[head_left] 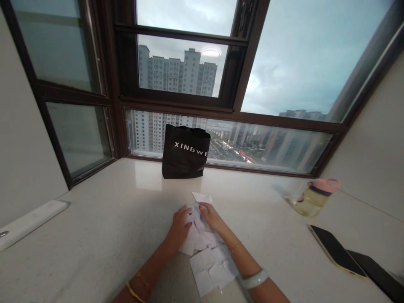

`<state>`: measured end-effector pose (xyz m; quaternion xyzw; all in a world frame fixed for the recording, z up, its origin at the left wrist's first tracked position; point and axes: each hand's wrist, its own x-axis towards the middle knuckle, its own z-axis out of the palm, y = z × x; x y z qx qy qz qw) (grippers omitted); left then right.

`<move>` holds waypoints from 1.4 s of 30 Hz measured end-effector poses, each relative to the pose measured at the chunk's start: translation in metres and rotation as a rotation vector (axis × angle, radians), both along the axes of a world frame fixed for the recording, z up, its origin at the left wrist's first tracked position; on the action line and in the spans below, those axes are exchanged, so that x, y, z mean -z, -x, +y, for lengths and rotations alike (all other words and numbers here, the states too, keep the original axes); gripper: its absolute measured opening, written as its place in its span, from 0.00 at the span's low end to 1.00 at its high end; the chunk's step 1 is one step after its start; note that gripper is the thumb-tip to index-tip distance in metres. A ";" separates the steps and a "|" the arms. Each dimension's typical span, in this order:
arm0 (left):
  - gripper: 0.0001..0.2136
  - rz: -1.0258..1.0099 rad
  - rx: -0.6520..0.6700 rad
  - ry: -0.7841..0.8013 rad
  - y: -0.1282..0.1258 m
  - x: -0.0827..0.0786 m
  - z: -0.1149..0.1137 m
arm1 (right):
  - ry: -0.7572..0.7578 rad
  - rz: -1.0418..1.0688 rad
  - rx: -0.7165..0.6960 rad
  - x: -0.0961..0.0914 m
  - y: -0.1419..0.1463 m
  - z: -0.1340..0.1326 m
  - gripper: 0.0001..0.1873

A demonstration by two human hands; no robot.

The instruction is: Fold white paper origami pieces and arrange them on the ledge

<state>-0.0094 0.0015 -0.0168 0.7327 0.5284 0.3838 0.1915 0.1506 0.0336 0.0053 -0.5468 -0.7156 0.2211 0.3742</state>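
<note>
Creased white paper sheets (202,240) lie in a loose, overlapping pile on the white sill, between my two hands. My left hand (181,224) is closed with bent fingers on the pile's left edge. At the top right of the same pile, my right hand (209,215) also has its fingers curled onto the paper. Below the hands, a flatter folded sheet (206,271) with square creases rests on the sill, partly under my right forearm. One paper corner (202,197) sticks out beyond my fingertips. Blur hides how many sheets my fingers hold.
A black bag (185,162) with white lettering stands against the window. To the right are a bottle with a pink lid (312,200), a phone (336,250) and a dark flat object (374,269). A long white device (34,221) lies at the left.
</note>
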 end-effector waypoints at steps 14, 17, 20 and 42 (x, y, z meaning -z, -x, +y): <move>0.29 0.582 -0.009 0.030 0.020 -0.020 -0.046 | -0.041 -0.482 -0.083 0.014 -0.033 -0.029 0.48; 0.29 0.555 -0.164 0.077 0.037 -0.026 -0.031 | -0.049 -0.352 0.032 0.004 -0.027 0.000 0.37; 0.28 0.456 -0.291 0.187 0.043 -0.016 -0.023 | 0.042 -0.384 0.180 -0.001 -0.018 0.014 0.37; 0.20 0.020 -0.273 -0.022 0.087 -0.013 -0.013 | -0.104 -0.067 0.252 0.015 -0.053 -0.066 0.34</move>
